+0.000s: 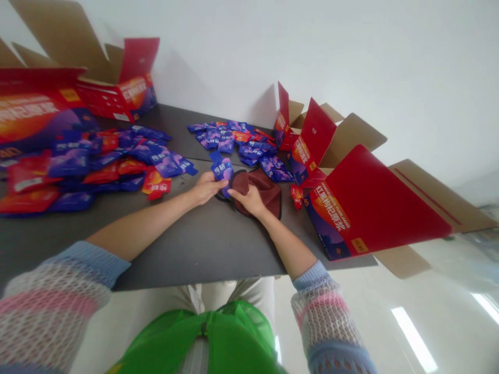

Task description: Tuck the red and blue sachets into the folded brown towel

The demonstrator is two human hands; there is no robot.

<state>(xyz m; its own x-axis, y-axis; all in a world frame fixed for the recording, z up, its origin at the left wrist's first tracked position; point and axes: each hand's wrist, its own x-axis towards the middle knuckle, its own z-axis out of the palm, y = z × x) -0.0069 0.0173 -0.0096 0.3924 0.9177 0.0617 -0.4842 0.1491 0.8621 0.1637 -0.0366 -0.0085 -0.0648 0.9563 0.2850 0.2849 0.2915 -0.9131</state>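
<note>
My left hand [208, 188] is closed on a purple-blue pouch [223, 169] with white lettering, its narrow spout end pointing up and away from me. In my right hand [251, 200] a brown cloth [270, 188] with dark edging is gripped, thumb on top. Part of that cloth is folded up against the pouch's right side, and the rest lies on the dark grey table [218, 246]. Just beyond my hands spreads a pile of purple and red pouches [220, 139]. A larger heap of similar pouches [70, 158] lies to the left.
Two open red printed cartons, a near one [42, 117] and one behind it [136, 96], stand at the left. Several more open cartons line the right side, the nearest box [374, 202] overhanging the table edge. A small red pouch [297, 196] lies beside it. A white wall backs the table.
</note>
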